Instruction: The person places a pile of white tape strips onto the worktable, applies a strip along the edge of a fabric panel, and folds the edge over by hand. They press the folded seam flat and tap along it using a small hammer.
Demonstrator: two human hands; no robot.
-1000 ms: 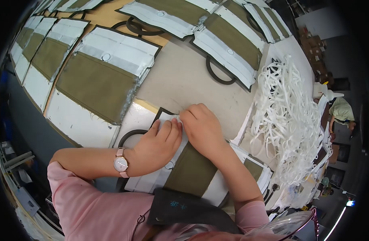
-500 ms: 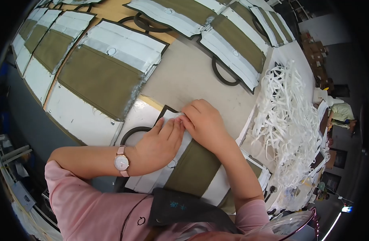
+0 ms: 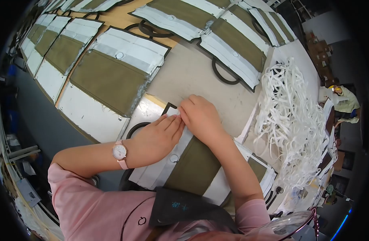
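An olive and white bag panel (image 3: 196, 160) with dark edging lies at the table's near side, close to my body. My left hand (image 3: 156, 136), with a watch at its wrist, rests over the white strip, its fingers close together at the far edge. My right hand (image 3: 198, 116) is closed at the same edge, its fingertips meeting those of the left. Whatever small part lies between the fingertips is hidden. A dark curved handle (image 3: 138, 128) sticks out to the left of the panel. A round button (image 3: 174, 158) shows on the white strip below my left hand.
A similar bag panel (image 3: 112, 76) lies on a white board to the left, with several more behind it. Another panel (image 3: 236, 52) lies at the back right. A heap of white strips (image 3: 287, 128) fills the table's right side. A person (image 3: 347, 102) is at the far right.
The view has shifted slightly. Both hands stay at the panel's far edge, the right hand a little more closed over it. The person at the far right shows more fully.
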